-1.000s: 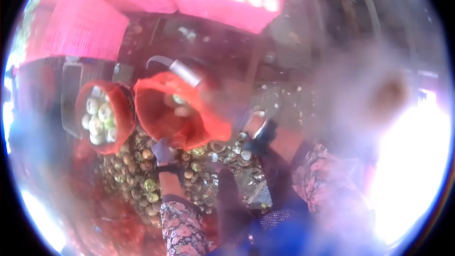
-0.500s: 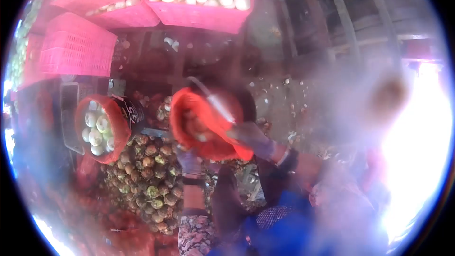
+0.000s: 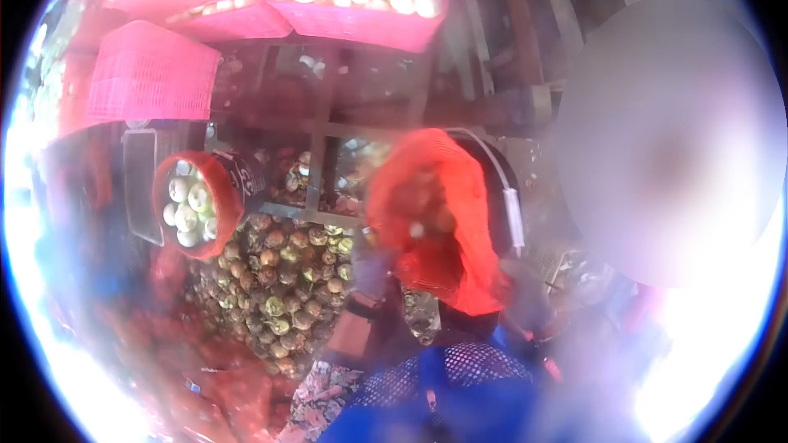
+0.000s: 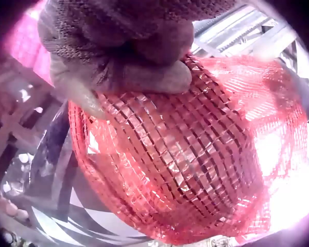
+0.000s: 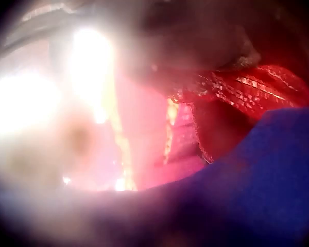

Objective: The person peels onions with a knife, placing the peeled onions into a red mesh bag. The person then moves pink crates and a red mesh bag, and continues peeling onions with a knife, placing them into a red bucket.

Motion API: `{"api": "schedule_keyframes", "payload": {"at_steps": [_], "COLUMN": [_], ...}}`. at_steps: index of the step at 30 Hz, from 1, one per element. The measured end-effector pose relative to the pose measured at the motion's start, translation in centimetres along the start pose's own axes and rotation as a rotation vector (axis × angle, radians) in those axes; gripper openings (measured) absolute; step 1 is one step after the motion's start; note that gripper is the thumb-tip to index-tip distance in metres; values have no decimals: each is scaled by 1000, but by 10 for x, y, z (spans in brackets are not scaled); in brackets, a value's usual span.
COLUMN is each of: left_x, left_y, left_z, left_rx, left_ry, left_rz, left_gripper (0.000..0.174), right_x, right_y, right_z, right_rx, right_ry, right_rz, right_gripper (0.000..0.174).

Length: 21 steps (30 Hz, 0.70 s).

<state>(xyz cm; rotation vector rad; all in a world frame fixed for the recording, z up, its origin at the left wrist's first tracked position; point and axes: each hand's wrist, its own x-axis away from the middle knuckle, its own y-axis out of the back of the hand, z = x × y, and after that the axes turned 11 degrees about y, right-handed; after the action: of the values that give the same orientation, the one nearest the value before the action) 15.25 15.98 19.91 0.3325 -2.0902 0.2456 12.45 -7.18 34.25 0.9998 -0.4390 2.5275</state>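
A red mesh bag (image 3: 472, 254) lines a dark bucket (image 3: 490, 166) in front of the person, with its mouth spread wide. The bucket's handle (image 3: 513, 217) has a white grip and hangs on the right side. My gloved left hand (image 4: 118, 56) grips the bag's rim, thumb and fingers curled over the mesh; in the head view this left hand (image 3: 373, 271) is at the bag's near left. At the bag's near right is my gloved right hand (image 3: 525, 299), blurred. In the right wrist view its dark fingers (image 5: 221, 46) pinch the red mesh.
To the left stands another bucket (image 3: 250, 176) with a red mesh bag, filled with peeled onions (image 3: 187, 217). Many unpeeled onions (image 3: 279, 295) lie heaped on the near floor. Pink crates (image 3: 152, 74) line the back, some with onions. A blue apron (image 3: 460, 398) covers the lap.
The bag and its bucket have moved right, away from the other bucket, and the handle has swung to the right side. Both hands have shifted right with the bag.
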Motion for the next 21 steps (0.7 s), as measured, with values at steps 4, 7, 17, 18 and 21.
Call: {"api": "schedule_keyframes", "payload": {"at_steps": [4, 7, 17, 18, 21], "left_x": [-15, -17, -72, -65, -90], "left_y": [-48, -82, -8, 16, 123], "left_z": [15, 7, 37, 22, 52], "left_rx": [-166, -470, -114, 28, -53], "left_ry": [-168, -177, -61, -17, 65], "left_rz": [152, 249, 205, 147, -227], "left_gripper": [62, 60, 47, 45, 39], "right_x": [11, 5, -111, -127, -168], "right_y": [40, 69, 201, 200, 203], "right_z": [17, 2, -84, -95, -124], "right_rx": [329, 339, -212, -138, 102], "right_ry": [129, 287, 120, 78, -61], "right_rz": [64, -31, -153, -171, -215], "right_gripper": [25, 32, 31, 29, 23]}}
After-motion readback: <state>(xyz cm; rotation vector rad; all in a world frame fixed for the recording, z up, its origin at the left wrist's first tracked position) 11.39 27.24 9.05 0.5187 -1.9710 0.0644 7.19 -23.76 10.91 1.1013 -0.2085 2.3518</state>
